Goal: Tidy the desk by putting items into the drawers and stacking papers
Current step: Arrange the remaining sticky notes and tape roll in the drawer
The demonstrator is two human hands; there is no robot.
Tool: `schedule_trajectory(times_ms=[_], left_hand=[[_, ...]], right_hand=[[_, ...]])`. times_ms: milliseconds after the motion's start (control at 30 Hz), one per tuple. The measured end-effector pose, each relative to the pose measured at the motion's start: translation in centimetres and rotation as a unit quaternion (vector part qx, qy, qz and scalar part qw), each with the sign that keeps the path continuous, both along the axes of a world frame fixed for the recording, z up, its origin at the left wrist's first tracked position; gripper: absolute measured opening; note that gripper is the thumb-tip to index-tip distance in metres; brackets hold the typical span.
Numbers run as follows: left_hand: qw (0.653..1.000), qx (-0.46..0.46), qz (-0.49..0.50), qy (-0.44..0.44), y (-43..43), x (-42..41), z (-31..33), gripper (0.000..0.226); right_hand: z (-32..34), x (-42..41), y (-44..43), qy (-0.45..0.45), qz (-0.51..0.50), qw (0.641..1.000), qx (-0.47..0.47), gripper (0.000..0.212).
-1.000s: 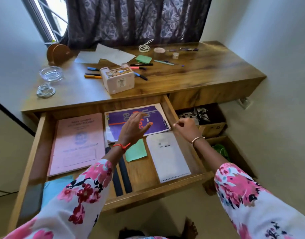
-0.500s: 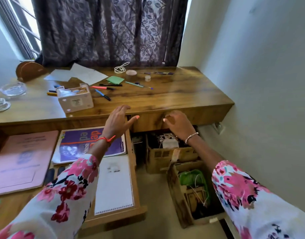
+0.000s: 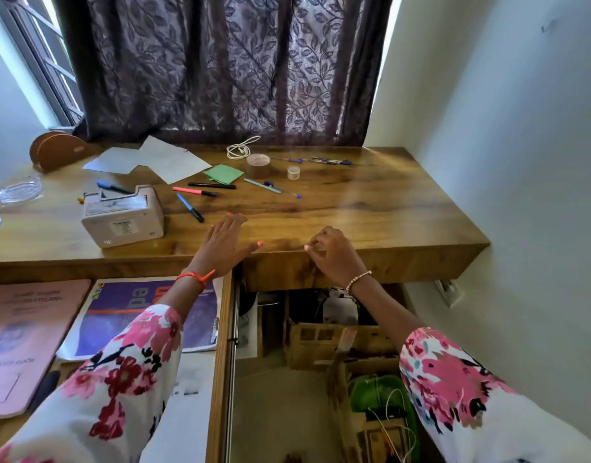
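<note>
Pink folder [image 3: 23, 339] cropped at left.

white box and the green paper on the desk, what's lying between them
Head view: three pens lie between white box and green paper: a pink marker, a black pen behind it, a blue marker nearer the front.

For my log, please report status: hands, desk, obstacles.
Left hand open, over desk front edge. Right hand curled at front edge, grip unclear. Left drawer open; pens and papers lie on desk. White box near left hand.

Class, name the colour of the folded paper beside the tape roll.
The folded paper is green; head view.
</note>
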State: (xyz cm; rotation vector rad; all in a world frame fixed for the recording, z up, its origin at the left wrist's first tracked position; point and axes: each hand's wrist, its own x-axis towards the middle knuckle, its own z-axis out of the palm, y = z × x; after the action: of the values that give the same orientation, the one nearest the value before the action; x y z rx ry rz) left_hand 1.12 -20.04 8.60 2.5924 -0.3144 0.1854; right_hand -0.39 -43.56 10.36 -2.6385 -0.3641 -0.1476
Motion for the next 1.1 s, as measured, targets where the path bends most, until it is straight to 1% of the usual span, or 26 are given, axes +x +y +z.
schedule_trajectory(times_ms=[100, 200, 300, 433, 600, 733, 900, 933, 1000, 1033, 1100], left_hand=[[0.999, -0.011, 0.025, 0.027, 0.2, 2.5, -1.5, 0.064], [0.997, -0.011, 0.040, 0.066, 0.3, 4.5, -2.7, 0.063], [0.995, -0.015, 0.056, 0.081, 0.8, 6.2, -3.4, 0.065], [0.991, -0.014, 0.077, 0.109, 1.0, 7.9, -3.9, 0.071], [0.988, -0.002, 0.091, 0.124, 0.5, 9.7, -4.5, 0.074], [0.982, 0.012, 0.104, 0.158, 0.1, 12.2, -5.0, 0.078], [0.978, 0.021, 0.105, 0.180, 0.6, 16.1, -5.7, 0.077], [0.978, 0.021, 0.109, 0.178, 0.8, 16.8, -5.8, 0.076], [0.982, 0.009, 0.115, 0.149, 1.2, 18.0, -6.1, 0.072], [0.984, 0.010, 0.113, 0.134, 1.4, 18.1, -6.2, 0.071], [0.984, 0.028, 0.110, 0.135, 1.8, 18.6, -6.6, 0.081]], right_hand=[[-1.0, 2.9, 0.2, 0.031, 0.016, 0.999, -0.022, 0.027], [-1.5, 5.7, 0.3, 0.058, 0.024, 0.998, -0.029, 0.028], [-1.7, 8.4, 0.5, 0.074, 0.033, 0.996, -0.024, 0.028], [-1.7, 11.3, 0.7, 0.076, 0.050, 0.996, -0.009, 0.026], [-1.9, 15.4, 0.9, 0.080, 0.078, 0.994, 0.006, 0.028], [-1.8, 19.2, 1.3, 0.094, 0.103, 0.990, 0.016, 0.028], [-1.0, 25.2, 2.3, 0.085, 0.140, 0.986, 0.041, 0.021], [-0.9, 26.4, 2.6, 0.081, 0.145, 0.985, 0.046, 0.025], [-1.0, 28.9, 3.4, 0.077, 0.154, 0.984, 0.050, 0.040], [-1.0, 29.7, 3.7, 0.079, 0.155, 0.983, 0.051, 0.042], [-1.1, 31.6, 4.7, 0.092, 0.163, 0.981, 0.050, 0.032]])
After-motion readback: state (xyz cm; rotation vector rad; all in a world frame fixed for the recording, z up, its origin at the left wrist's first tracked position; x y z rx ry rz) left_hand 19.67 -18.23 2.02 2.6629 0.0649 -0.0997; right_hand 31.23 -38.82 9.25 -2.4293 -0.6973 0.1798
